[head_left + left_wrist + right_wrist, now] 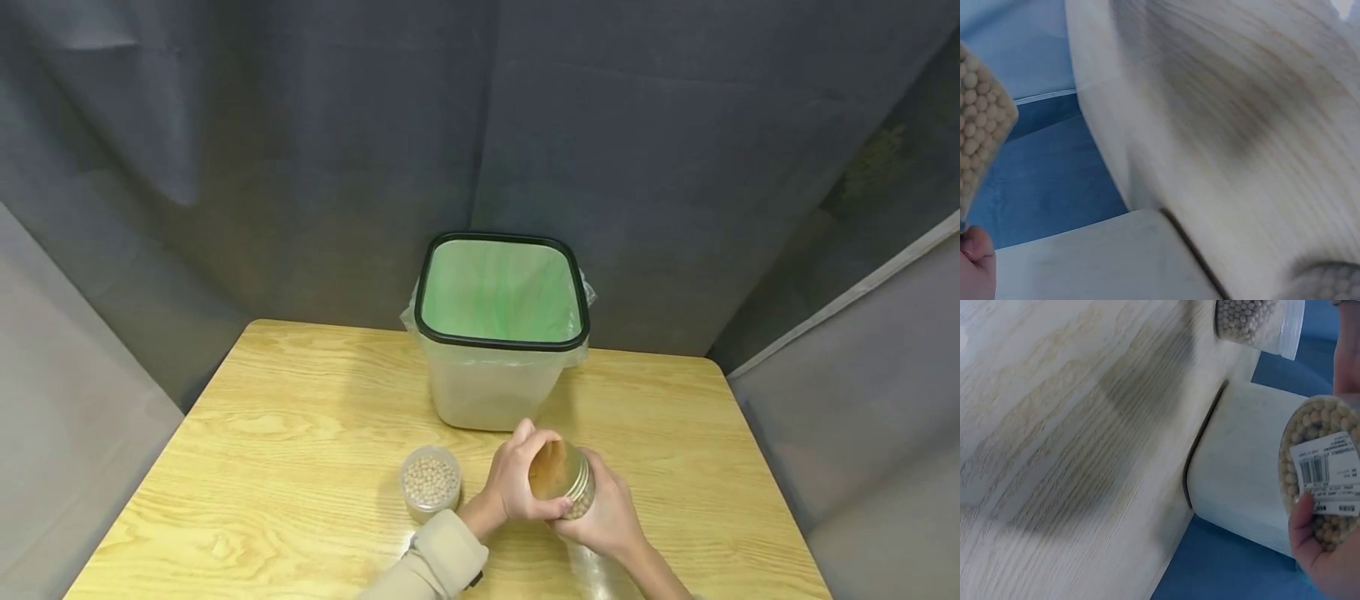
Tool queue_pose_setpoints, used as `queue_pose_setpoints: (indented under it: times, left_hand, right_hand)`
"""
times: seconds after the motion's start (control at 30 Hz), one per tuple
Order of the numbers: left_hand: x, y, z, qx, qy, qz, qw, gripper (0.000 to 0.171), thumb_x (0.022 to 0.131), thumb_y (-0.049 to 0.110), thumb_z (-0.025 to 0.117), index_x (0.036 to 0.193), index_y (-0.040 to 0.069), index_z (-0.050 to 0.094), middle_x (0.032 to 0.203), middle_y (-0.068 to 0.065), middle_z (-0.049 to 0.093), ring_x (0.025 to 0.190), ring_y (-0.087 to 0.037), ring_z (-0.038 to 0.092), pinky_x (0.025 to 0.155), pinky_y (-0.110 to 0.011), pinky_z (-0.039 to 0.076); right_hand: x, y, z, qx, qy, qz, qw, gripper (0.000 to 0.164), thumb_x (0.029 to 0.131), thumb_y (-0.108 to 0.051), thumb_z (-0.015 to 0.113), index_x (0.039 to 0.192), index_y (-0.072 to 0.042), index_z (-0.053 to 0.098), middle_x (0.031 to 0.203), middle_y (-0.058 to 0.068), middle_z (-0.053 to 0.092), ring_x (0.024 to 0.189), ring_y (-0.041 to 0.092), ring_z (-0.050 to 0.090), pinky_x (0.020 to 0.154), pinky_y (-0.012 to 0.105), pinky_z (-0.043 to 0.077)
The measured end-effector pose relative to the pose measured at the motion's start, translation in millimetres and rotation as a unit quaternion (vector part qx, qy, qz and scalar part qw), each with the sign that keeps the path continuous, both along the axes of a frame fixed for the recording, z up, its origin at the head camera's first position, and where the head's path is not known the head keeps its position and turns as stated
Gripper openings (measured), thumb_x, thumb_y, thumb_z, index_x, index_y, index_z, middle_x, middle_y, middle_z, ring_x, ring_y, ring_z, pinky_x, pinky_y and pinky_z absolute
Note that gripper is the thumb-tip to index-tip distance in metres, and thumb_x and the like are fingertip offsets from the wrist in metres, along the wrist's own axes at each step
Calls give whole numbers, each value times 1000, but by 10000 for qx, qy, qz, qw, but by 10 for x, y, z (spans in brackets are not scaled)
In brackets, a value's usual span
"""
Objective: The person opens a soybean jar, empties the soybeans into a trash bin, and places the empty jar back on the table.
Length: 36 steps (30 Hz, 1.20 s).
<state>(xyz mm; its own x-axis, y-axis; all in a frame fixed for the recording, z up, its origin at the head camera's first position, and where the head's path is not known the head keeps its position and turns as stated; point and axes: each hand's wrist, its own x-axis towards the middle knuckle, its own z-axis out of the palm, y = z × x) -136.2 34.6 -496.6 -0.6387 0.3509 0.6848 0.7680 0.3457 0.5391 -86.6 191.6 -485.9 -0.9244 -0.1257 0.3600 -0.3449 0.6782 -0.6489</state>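
Above the table's front part, both hands are on a jar [580,500] filled with round beige beans. My left hand [517,479] curls over its gold lid [557,471], thumb along the lid's edge. The jar's body lies in the grip of my right hand [611,512]. It is tilted, lid to the left, and its base with a white barcode label [1327,472] shows in the right wrist view. To the left of the hands, a second jar [431,483] of the same beans stands upright on the table, with no gold lid on it.
A whitish bin [495,387] with a black rim, a clear bag over its edge and a green inside stands at the table's back edge, just beyond the hands. Dark curtains [337,167] hang behind the wood-grain table [262,467].
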Motion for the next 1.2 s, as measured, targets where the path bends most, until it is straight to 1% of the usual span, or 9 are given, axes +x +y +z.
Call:
queue_pose_setpoints:
  times: [0.17, 0.27, 0.4, 0.5, 0.63, 0.83, 0.93, 1.03, 1.2]
  left_hand:
    - [-12, 80, 69, 156, -56, -464, 9988, 63, 63, 47, 68, 109, 6, 56, 91, -2, 45, 79, -7, 45, 69, -11, 40]
    - [-9, 142, 69, 504, -75, -1031, 9934, 66, 71, 45, 66, 119, 2, 52, 107, -9, 50, 99, -15, 49, 85, -20, 42]
    - [9, 199, 45, 991, 162, -1501, 9836, 63, 79, 44, 58, 119, -4, 53, 112, -16, 55, 103, -19, 55, 87, -24, 45]
    - [11, 223, 32, 1152, 223, -1532, 9812, 58, 79, 42, 58, 114, -4, 56, 105, -14, 57, 95, -16, 57, 83, -20, 46]
    - [37, 243, 19, 1148, -90, -1369, 9839, 55, 76, 40, 59, 112, -2, 57, 101, -12, 56, 91, -15, 56, 80, -19, 46]
    - [112, 307, 91, 1308, -659, -133, 9891, 52, 72, 41, 63, 108, 4, 59, 97, -8, 55, 87, -14, 53, 73, -22, 47]
    - [122, 316, 147, 1260, -786, 136, 9888, 53, 71, 43, 64, 108, 5, 59, 99, -6, 54, 90, -14, 53, 76, -25, 46]
    - [134, 304, 171, 1003, -1101, 80, 9888, 56, 70, 42, 66, 113, 6, 56, 105, -5, 52, 95, -14, 51, 80, -26, 45]
    - [128, 201, 163, 515, -1823, -922, 9775, 76, 72, 30, 71, 136, 9, 36, 130, -5, 39, 114, -16, 42, 91, -34, 41]
  right_hand:
    - [-21, 128, 82, -109, -453, 234, 9986, 87, 46, -20, 86, 120, -1, 46, 97, 9, 61, 80, 21, 60, 64, 31, 51]
    - [-35, 200, 105, 1, -410, 433, 9982, 88, 46, -21, 86, 121, -1, 45, 99, 8, 60, 80, 20, 60, 64, 30, 51]
    - [-29, 232, 96, 121, -286, 638, 9975, 87, 47, -21, 86, 122, 0, 46, 97, 8, 61, 79, 19, 61, 63, 28, 51]
    - [-7, 221, 83, 15, -356, 582, 9977, 86, 48, -19, 85, 122, 1, 45, 98, 9, 61, 80, 21, 61, 65, 29, 51]
    - [22, 178, 55, -204, -512, 386, 9977, 83, 51, -14, 84, 122, 2, 45, 98, 12, 61, 80, 23, 62, 64, 31, 52]
    - [-28, 118, 22, 278, 543, 135, 9980, 80, 51, -17, 83, 116, 9, 44, 98, 20, 59, 80, 33, 61, 61, 40, 53]
    - [-69, 118, 26, 251, 797, 141, 9964, 83, 48, -18, 84, 115, 9, 44, 97, 20, 59, 80, 33, 60, 61, 41, 53]
    - [-82, 150, 44, 237, 537, 87, 9982, 83, 47, -20, 84, 117, 6, 45, 98, 16, 58, 80, 31, 59, 61, 41, 52]
    - [-66, 242, 66, 280, -72, 77, 9996, 88, 48, -23, 85, 120, 3, 43, 103, 16, 58, 84, 33, 59, 64, 45, 51]
